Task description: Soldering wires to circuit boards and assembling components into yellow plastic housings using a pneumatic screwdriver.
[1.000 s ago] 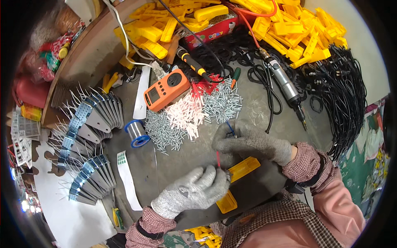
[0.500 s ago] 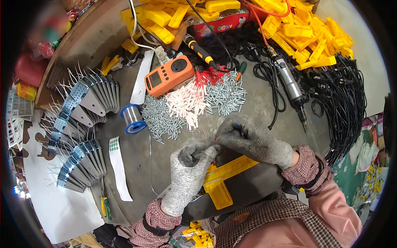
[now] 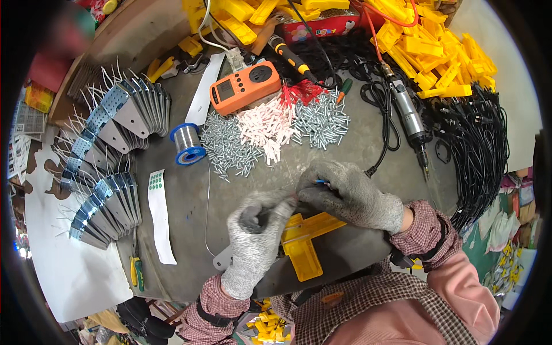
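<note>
Both hands wear grey knit gloves and meet fingertip to fingertip above the near middle of the table. My left hand (image 3: pixel 259 221) is closed in a pinch, and whatever its fingertips hold is too small to make out. My right hand (image 3: pixel 345 192) is closed too, with a short blue wire (image 3: pixel 322 181) poking out between its curled fingers. Just below the hands lies a T-shaped yellow plastic housing (image 3: pixel 305 260), partly covered by them. A grey metal plate with a hole (image 3: pixel 222 260) shows beside my left wrist.
Piles of screws (image 3: pixel 230 146) and pale pink sleeves (image 3: pixel 264 129) lie ahead, near an orange meter (image 3: pixel 244 89). A solder spool (image 3: pixel 187 144) and bracketed metal plates (image 3: pixel 109 201) are left. An electric screwdriver (image 3: pixel 405 109), black cords (image 3: pixel 474 149) and yellow housings (image 3: pixel 425 52) are right.
The view has shifted slightly, so the table things appear moved. Both hands stay together at the fingertips. More of the blue wire shows in my right hand.
</note>
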Demonstrator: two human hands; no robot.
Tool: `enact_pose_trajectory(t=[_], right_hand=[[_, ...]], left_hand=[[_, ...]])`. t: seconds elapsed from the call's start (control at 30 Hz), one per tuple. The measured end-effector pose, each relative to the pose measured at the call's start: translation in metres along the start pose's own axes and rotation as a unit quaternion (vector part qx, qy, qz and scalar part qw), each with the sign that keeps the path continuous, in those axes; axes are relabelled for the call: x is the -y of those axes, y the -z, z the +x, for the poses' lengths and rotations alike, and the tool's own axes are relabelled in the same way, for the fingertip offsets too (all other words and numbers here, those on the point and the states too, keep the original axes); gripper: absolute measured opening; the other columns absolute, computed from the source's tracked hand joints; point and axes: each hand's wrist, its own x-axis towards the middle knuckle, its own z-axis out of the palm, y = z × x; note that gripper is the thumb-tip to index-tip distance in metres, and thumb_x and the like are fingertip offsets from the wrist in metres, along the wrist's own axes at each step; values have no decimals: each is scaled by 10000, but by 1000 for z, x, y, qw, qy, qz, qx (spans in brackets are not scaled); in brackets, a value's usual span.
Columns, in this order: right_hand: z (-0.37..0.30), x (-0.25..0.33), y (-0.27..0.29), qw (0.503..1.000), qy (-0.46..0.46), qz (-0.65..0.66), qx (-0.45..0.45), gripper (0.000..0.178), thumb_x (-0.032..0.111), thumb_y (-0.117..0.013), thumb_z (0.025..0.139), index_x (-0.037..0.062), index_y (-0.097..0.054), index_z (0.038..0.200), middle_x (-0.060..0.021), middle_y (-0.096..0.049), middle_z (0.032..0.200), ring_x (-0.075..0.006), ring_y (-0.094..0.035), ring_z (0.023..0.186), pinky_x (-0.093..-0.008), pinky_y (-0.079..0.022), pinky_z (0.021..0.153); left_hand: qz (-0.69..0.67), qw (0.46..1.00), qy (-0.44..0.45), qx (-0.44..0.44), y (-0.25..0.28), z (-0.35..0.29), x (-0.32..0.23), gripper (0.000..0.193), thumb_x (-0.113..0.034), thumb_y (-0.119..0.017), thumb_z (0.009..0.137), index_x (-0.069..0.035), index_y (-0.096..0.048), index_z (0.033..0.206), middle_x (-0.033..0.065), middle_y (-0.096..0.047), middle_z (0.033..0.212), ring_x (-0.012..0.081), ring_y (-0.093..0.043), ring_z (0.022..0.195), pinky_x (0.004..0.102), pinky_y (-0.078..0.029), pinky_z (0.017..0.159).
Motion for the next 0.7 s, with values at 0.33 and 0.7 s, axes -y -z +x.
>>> enact_pose_trajectory(t=[0.33, 0.7], right_hand=[[-6, -1, -2, 963, 161, -187, 104, 322, 189, -677, 879, 122, -652, 1193, -74, -657, 1073, -287, -685, 892, -394, -570, 746], [-12, 15, -3, 924, 103, -308, 204, 353, 151, -705, 852, 95, -637, 1194, -83, -633, 1153, -282, -676, 933, -391, -561, 756]], left_hand=[[354, 872, -331, 71, 9, -40, 23, 204, -113, -715, 646, -95, -643, 836, 73, -660, 883, 307, -603, 896, 487, -424, 908], [269, 895, -343, 93, 19, -44, 43, 236, -93, -723, 608, -95, -669, 838, 50, -666, 855, 319, -614, 914, 489, -421, 883]])
